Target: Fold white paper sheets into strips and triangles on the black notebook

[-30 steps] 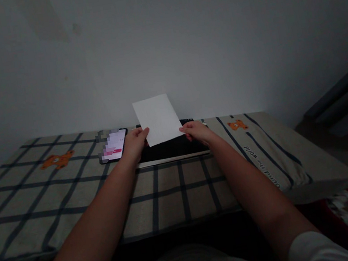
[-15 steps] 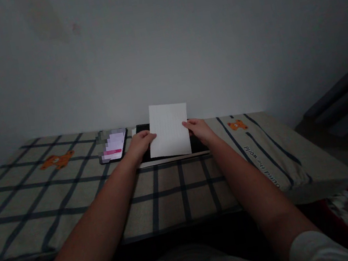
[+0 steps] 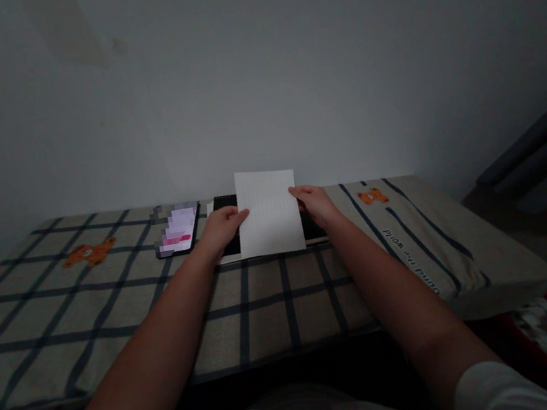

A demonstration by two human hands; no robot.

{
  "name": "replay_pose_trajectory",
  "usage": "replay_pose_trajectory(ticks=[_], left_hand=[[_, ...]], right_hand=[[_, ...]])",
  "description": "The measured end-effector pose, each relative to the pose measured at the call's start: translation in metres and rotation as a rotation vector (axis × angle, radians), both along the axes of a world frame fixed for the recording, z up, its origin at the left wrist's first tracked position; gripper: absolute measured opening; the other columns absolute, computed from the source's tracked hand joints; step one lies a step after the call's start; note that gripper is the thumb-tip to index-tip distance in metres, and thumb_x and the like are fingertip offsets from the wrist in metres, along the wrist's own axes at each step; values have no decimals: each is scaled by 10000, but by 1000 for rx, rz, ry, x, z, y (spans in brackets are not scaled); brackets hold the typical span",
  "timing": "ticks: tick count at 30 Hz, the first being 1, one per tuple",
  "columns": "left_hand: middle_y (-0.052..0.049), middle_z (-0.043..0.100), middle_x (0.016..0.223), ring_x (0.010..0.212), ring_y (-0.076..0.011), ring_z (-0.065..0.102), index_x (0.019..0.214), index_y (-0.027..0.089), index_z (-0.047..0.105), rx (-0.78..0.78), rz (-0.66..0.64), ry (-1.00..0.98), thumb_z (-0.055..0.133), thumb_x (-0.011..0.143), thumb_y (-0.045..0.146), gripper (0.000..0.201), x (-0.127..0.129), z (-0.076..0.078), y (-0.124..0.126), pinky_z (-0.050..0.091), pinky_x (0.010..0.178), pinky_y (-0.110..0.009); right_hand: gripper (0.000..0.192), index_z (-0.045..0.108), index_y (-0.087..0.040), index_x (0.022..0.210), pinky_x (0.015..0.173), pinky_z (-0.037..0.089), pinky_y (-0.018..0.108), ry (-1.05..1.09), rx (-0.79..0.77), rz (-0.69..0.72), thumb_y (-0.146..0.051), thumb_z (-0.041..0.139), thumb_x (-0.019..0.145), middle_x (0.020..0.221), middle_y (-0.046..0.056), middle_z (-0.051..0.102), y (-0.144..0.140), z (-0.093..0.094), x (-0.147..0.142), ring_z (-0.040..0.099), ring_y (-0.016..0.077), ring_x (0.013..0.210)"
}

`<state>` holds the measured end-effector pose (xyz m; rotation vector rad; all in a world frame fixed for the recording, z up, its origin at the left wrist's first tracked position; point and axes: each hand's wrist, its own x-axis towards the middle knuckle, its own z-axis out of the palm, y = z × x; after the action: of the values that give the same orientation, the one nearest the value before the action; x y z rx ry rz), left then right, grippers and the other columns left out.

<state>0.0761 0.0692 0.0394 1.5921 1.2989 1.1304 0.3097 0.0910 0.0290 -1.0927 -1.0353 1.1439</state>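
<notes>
A single head-worn camera looks forward and slightly down along both outstretched forearms, over the checked surface (image 3: 112, 309) toward a plain wall (image 3: 280, 57) close behind it. The white sheet (image 3: 268, 211) sits mid-frame at arm's length; the lap fills the bottom edge.

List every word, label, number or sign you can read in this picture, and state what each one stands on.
Checked cloth, right edge: a line of dark letters, seen upside down and too blurred to read.
Phone: screen lit but blurred, nothing readable.
White sheet, held by the left hand and right hand: faint ruled lines only, no words.
</notes>
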Motion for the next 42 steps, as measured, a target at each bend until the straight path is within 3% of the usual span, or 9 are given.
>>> replay_pose_trajectory(ticks=[7,15,22,31,35,42], left_hand=[[7,529,580,546,-126,450,618,178,595,53,-21,100,656,718,450,296,-2,0,1,304,513,-240],[22,494,586,539,-122,430,650,182,555,18,-96,103,633,724,509,344,-4,-6,6,301,513,-237],[18,506,624,570,-116,432,675,169,571,15,-117,116,639,730,502,345,-3,-2,3,311,529,-235],[8,529,641,574,-121,449,680,169,576,8,-146,127,633,734,513,352,-4,-3,4,313,525,-234],[20,503,614,557,-119,432,659,174,560,20,-122,121,632,733,498,340,-4,-3,4,301,530,-240],[24,488,593,553,-124,425,643,177,555,59,-97,167,608,740,498,339,-4,0,2,295,540,-250]], right_hand=[[170,627,-174,777,654,468,238,51,-7,-35,-317,695,715,754,5,666,2,2,4,575,85,631],[199,571,-196,743,511,381,201,65,1,-35,-352,672,671,644,-45,576,0,3,4,529,85,571],[260,507,-208,688,471,342,205,22,47,-66,-443,612,720,580,-57,493,0,3,4,452,80,512],[156,503,-201,629,471,341,215,-67,101,-158,-324,570,698,563,-54,482,0,4,5,437,88,518],[223,511,-206,675,483,368,220,-64,62,-93,-410,579,737,583,-45,511,1,3,5,458,92,523],[360,463,-211,632,466,364,221,-124,107,-98,-521,601,753,566,-52,466,3,0,6,431,87,503]])
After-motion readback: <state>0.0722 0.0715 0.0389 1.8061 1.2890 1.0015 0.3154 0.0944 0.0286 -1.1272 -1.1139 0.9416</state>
